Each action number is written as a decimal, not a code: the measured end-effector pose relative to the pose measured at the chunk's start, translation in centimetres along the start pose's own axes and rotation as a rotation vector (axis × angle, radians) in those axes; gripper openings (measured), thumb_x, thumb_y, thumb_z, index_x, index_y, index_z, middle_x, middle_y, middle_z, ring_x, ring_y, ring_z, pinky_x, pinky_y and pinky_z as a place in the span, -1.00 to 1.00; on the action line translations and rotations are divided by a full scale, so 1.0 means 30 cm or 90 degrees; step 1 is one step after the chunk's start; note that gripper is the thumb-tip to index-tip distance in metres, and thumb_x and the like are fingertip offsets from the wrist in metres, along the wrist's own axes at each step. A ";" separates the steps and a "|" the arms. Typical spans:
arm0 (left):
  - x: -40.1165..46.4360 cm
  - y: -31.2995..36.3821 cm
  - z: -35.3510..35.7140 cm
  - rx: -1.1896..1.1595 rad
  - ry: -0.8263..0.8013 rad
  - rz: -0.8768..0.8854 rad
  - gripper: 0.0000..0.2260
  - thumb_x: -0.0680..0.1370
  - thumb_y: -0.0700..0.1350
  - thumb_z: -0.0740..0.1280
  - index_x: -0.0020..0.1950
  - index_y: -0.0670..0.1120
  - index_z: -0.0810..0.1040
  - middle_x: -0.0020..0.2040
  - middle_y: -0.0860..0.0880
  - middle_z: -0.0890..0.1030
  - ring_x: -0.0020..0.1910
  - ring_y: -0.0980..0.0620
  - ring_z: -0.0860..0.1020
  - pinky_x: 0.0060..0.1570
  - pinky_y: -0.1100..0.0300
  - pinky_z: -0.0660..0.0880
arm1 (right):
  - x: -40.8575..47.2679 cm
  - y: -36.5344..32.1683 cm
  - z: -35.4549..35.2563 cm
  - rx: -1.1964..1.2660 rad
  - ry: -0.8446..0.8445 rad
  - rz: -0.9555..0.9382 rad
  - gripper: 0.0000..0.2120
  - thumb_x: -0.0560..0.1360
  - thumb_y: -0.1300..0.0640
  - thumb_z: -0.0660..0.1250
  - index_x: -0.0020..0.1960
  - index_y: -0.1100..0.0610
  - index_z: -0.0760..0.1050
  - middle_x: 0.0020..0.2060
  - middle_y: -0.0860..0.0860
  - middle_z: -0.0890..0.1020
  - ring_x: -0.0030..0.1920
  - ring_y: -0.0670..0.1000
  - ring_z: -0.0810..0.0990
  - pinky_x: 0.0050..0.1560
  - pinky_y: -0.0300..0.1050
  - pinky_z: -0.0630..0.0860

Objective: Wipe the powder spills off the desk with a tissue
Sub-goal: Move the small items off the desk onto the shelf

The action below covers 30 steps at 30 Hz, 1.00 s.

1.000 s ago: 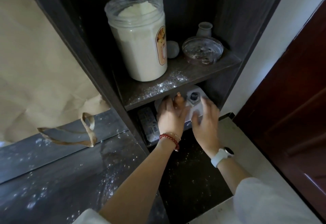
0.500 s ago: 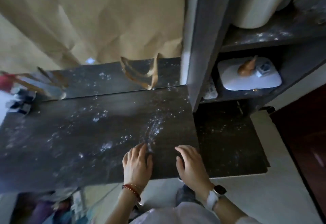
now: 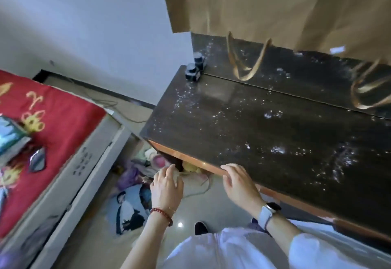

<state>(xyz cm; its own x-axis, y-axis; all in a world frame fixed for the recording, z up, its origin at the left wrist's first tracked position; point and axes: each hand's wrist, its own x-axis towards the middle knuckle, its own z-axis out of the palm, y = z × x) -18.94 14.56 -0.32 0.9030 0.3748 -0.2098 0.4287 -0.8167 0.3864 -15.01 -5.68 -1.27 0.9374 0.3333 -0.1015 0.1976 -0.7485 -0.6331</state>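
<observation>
Desk [image 3: 243, 129]: dark wood-grain top with an orange-brown front edge; every place below is given relative to it.
Powder spills [image 3: 277, 149]: white specks scattered over most of the desk top, densest toward its right part and along its left edge.
Tissue: cannot be made out for certain; a blurred blue-and-white pack [image 3: 10, 139] lies on the red bed cover [image 3: 53, 124] well to the left of the desk, and it may be a tissue pack.
Left hand [image 3: 167, 186]: empty, fingers loosely spread, in the air below the desk's front edge, off the top.
Right hand [image 3: 239, 184]: empty, fingers relaxed and resting on the desk's front edge near its left end.
Paper bag [image 3: 264, 4]: brown, at the back of the desk, its handles [image 3: 247, 65] hanging over the top.
Small dark jars [image 3: 192, 71]: two, at the desk's back left corner.
Floor clutter [image 3: 135, 175]: blurred cloth and bags under the desk's left end.
</observation>
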 end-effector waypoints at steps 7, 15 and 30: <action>0.238 -0.073 -0.060 -0.056 -0.003 -0.012 -0.63 0.52 -0.10 0.23 0.32 -0.10 0.37 0.31 -0.12 0.42 0.27 -0.14 0.35 0.21 -0.02 0.34 | 0.287 -0.155 0.047 0.006 -0.049 0.014 -0.69 0.53 0.23 0.16 0.26 0.19 0.41 0.22 0.10 0.48 0.25 0.09 0.40 0.31 -0.07 0.30; 0.683 0.024 -0.086 0.018 0.025 0.044 -0.52 0.54 0.02 0.17 0.43 -0.04 0.19 0.46 -0.08 0.23 0.47 -0.07 0.11 0.38 -0.07 0.14 | 0.761 -0.193 -0.017 -0.025 -0.033 -0.001 -0.65 0.52 0.27 0.18 0.30 0.25 0.37 0.25 0.16 0.44 0.29 0.13 0.35 0.35 -0.11 0.20; 0.883 -0.059 0.040 0.123 -0.091 0.007 -0.39 0.47 0.34 -0.17 0.45 0.18 -0.25 0.46 0.11 -0.29 0.49 -0.04 -0.24 0.43 -0.14 -0.14 | 1.361 -0.214 0.022 -0.287 0.007 -0.001 -0.55 0.42 0.22 0.34 0.26 0.15 0.28 0.22 0.19 0.35 0.18 0.23 0.36 0.11 0.07 0.39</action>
<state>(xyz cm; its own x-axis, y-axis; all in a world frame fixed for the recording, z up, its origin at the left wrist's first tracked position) 4.18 25.41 -7.65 0.8889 0.3111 -0.3363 0.3937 -0.8942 0.2132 21.79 13.09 -1.86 0.9394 0.3305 -0.0910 0.3023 -0.9238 -0.2348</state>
